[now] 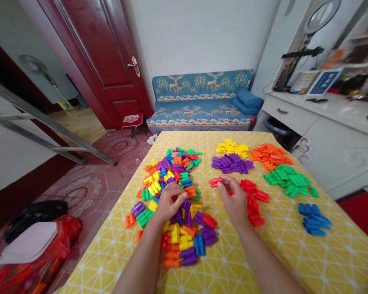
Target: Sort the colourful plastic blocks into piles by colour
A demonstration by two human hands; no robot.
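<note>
My left hand [171, 200] is over the mixed pile of plastic building blocks [171, 173], its fingers curled and the thumb close to the index finger. A purple block [186, 204] lies right at its thumb tip; whether the hand grips anything is hidden. On the other side, my right hand [234, 200] pinches a red block [215, 182] between thumb and fingers, just above the cloth. Close beside that hand is a heap of red blocks [254, 204], partly covered by it. More loose blocks of several colours [188, 245] lie near my left forearm.
Single-colour heaps stand to the right: yellow [231, 148], purple [232, 163], orange [270, 155], green [288, 181] and blue [314, 219]. A yellow patterned cloth [227, 269] covers the table. Beyond it are a blue sofa [199, 108] and a white cabinet [331, 143].
</note>
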